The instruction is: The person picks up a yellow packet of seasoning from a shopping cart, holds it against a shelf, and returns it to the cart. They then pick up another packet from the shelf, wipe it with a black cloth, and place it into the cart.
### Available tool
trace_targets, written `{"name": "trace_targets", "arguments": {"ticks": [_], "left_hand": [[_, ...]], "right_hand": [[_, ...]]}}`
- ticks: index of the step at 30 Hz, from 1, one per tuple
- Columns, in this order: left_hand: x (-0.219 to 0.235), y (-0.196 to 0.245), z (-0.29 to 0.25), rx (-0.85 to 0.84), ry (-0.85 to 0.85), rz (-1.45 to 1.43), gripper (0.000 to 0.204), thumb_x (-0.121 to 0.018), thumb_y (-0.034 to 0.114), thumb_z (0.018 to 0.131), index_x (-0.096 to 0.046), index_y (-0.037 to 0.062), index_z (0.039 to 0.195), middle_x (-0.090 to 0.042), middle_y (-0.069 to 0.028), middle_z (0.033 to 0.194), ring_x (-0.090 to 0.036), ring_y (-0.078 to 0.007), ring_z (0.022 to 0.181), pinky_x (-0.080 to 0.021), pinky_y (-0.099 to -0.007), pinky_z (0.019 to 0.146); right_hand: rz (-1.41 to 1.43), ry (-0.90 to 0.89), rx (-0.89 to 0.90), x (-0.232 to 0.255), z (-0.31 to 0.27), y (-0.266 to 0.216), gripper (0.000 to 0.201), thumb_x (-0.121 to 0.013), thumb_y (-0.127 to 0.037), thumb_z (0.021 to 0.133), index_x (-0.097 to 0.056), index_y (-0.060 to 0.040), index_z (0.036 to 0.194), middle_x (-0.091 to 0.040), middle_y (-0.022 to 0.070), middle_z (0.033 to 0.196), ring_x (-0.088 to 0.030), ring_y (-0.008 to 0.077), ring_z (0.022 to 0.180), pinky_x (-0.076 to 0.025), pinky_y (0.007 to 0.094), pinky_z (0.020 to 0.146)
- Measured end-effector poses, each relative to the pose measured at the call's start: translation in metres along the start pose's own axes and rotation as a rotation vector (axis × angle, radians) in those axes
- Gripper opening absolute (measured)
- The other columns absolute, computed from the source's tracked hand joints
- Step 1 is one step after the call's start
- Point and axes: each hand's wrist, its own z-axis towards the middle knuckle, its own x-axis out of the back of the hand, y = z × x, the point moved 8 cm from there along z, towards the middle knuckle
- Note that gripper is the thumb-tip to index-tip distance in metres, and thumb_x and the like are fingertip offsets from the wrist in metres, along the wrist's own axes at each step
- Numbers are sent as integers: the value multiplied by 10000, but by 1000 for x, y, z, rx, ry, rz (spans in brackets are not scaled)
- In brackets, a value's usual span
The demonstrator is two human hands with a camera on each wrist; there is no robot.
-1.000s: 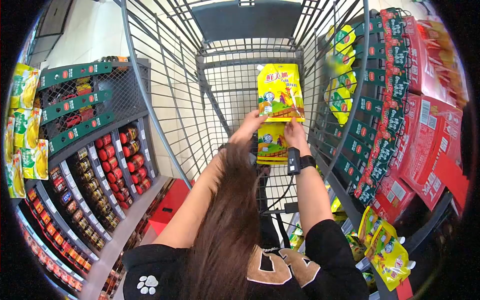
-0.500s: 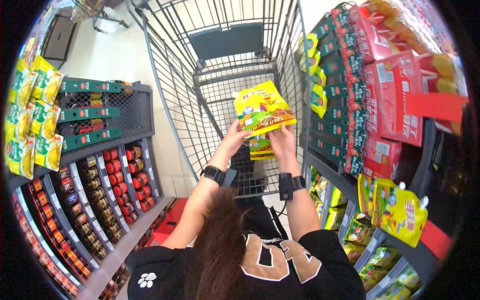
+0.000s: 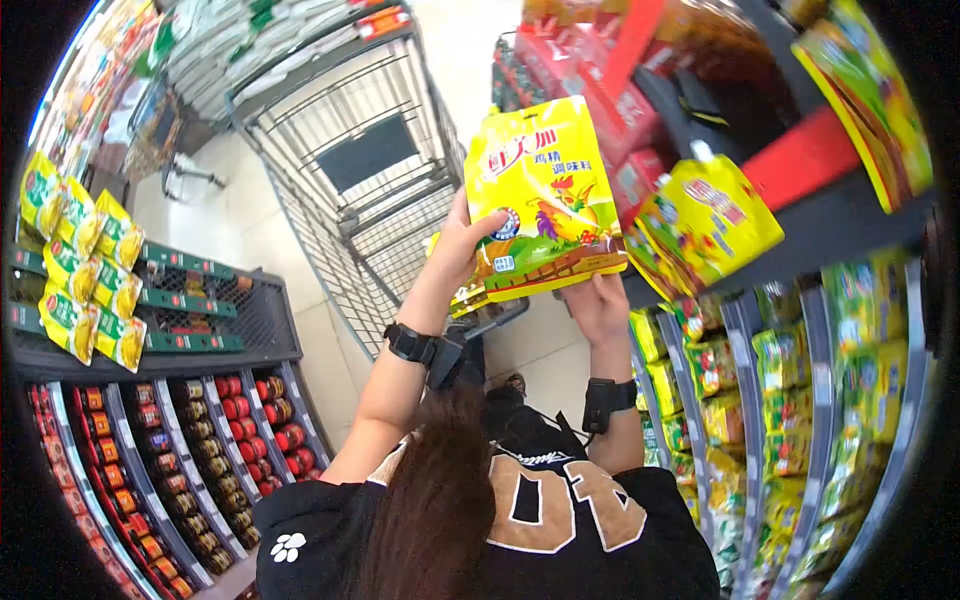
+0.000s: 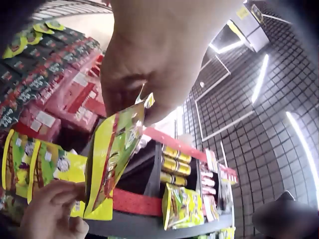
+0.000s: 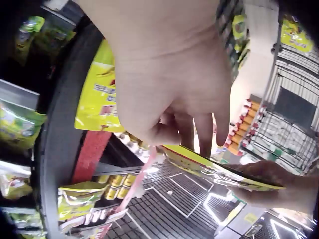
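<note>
Both hands hold a yellow pouch of chicken seasoning [image 3: 545,205], printed with a rooster, upright with its front facing the head camera. My left hand [image 3: 458,245] grips its left edge, thumb on the printed front. At the bottom edge, my right hand [image 3: 600,308] pinches the pouch; in the right wrist view the right hand [image 5: 169,94] has its fingertips on the edge of the pouch [image 5: 219,172]. The pouch [image 4: 114,154] appears nearly edge-on in the left wrist view. Similar yellow pouches [image 3: 705,225] stand on the shelf close by on the right.
A wire shopping cart [image 3: 345,250] stands ahead, left of the held pouch. Shelves of jars [image 3: 240,430] and yellow bags [image 3: 95,270] line the left side. To the right are a dark shelf edge with a red strip [image 3: 810,160] and racks of bagged goods [image 3: 785,390].
The pouch has moved from over the cart, up and closer to the head camera, still in both hands. The view has swung right, so the cart now lies farther left.
</note>
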Motion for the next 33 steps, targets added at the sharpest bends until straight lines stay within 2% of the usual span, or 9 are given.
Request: {"name": "trace_targets", "arguments": {"ticks": [2,4,9,13,14,16,21,27,33], "left_hand": [[-40,3,-3,-110,-64,191,558,-588,24,738,-310,27,1222,-500,-97,1102,-526,-146,950,-454,-269,794],[-76,-4,-6,-84,-122,210,567,-598,9,723,-320,25,1218,-505,-91,1096,-517,-150,963,-438,-277,813],[-148,-28,-12,-63,-328,299,582,-619,26,719,-317,30,1217,-484,-75,1125,-476,-153,1014,-394,-276,853],[-190,-51,-7,-78,-533,401,535,-590,6,733,-339,43,1205,-494,-64,1113,-491,-141,984,-416,-267,812],[-199,-56,-6,-37,-572,420,531,-592,9,735,-343,44,1202,-500,-63,1105,-494,-138,976,-417,-266,810],[-213,-68,1,-63,-660,460,522,-591,12,741,-346,42,1200,-508,-63,1094,-505,-137,962,-419,-272,816],[-219,-82,23,9,-640,390,494,-571,4,758,-344,35,1197,-499,-73,1111,-501,-143,976,-419,-271,815],[-222,-58,51,-58,-564,331,405,-520,32,802,-356,25,1172,-507,-79,1092,-505,-137,960,-418,-258,798],[-237,-33,81,-113,-561,381,385,-516,55,811,-369,-3,1162,-518,-88,1078,-514,-134,951,-414,-252,800]], "right_hand": [[-19,73,70,9,-27,-37,681,-494,-137,651,-258,-87,1287,-340,91,1291,-335,258,1181,-243,426,983],[32,75,174,-5,-51,-75,678,-480,-154,642,-266,-72,1281,-356,102,1278,-345,261,1174,-240,422,982],[-219,182,269,5,-98,-130,457,-459,-227,845,-333,-20,1232,-452,113,1182,-430,241,1103,-317,400,935],[-740,501,154,13,-123,-157,422,-597,-168,785,-428,-21,1143,-556,49,988,-536,135,879,-438,273,766],[-859,490,98,8,-125,-161,400,-602,-193,784,-461,-13,1112,-559,49,987,-533,128,869,-439,271,751],[-903,425,241,2,-124,-169,381,-599,-201,788,-480,-2,1091,-557,48,996,-524,123,872,-429,259,753],[-839,690,416,14,-119,-193,349,-538,-175,832,-447,8,1116,-542,66,1047,-508,144,929,-402,285,809],[-1101,668,538,-22,-86,-216,337,-542,-181,827,-460,35,1073,-569,102,986,-518,124,879,-404,261,773],[-1029,694,665,-31,-54,-225,296,-539,-172,828,-477,37,1027,-578,102,961,-527,126,860,-409,262,761]]}}
